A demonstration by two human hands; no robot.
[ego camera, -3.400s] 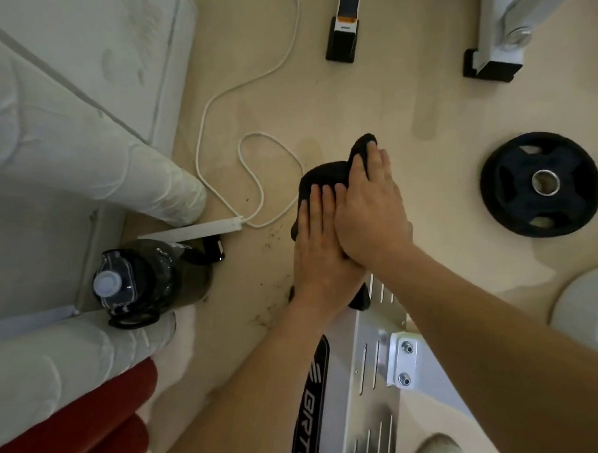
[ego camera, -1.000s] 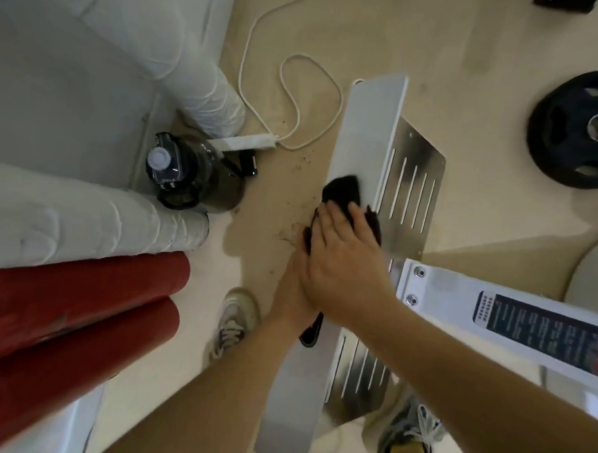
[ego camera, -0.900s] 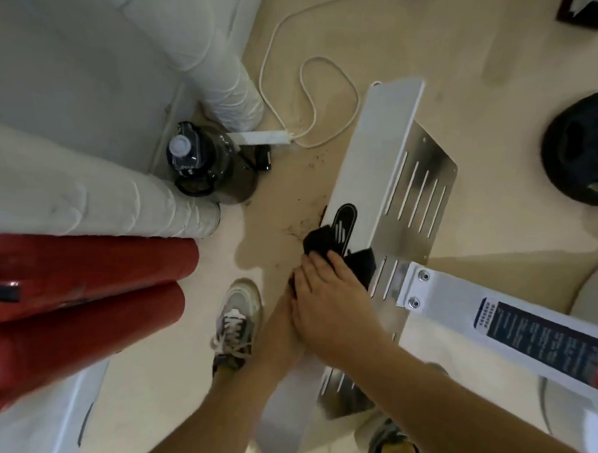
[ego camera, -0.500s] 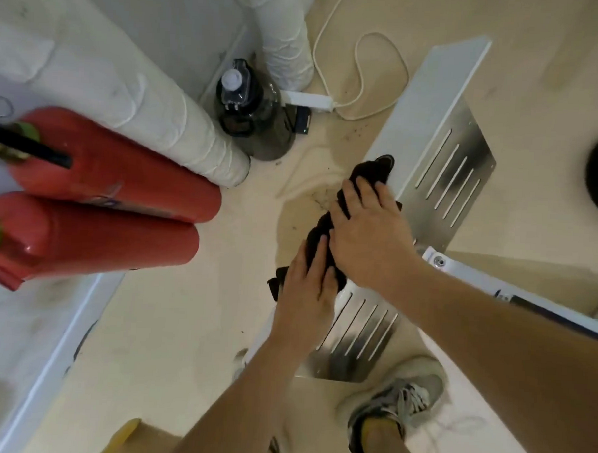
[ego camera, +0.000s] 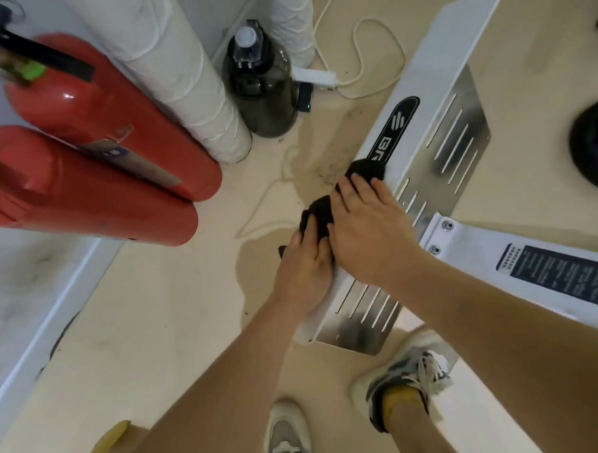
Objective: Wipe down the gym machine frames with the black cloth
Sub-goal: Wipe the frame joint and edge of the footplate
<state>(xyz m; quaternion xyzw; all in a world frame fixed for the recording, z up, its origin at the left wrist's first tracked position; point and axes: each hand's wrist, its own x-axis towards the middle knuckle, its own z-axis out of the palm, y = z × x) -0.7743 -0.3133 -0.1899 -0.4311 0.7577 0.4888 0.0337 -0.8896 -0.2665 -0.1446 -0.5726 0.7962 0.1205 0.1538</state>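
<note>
Cloth (ego camera: 367, 168) lying bunched on white frame (ego camera: 435, 61) beside slotted metal plate (ego camera: 467, 107), left hand (ego camera: 304, 262) and right hand (ego camera: 367, 236) pressing down, fingers straight, close together.

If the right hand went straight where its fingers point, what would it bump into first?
The bunched end of the black cloth, right at the right hand's fingertips. Past that it would probably leave the white frame and cross floor toward the dark bottle, though depth is hard to judge.
</note>
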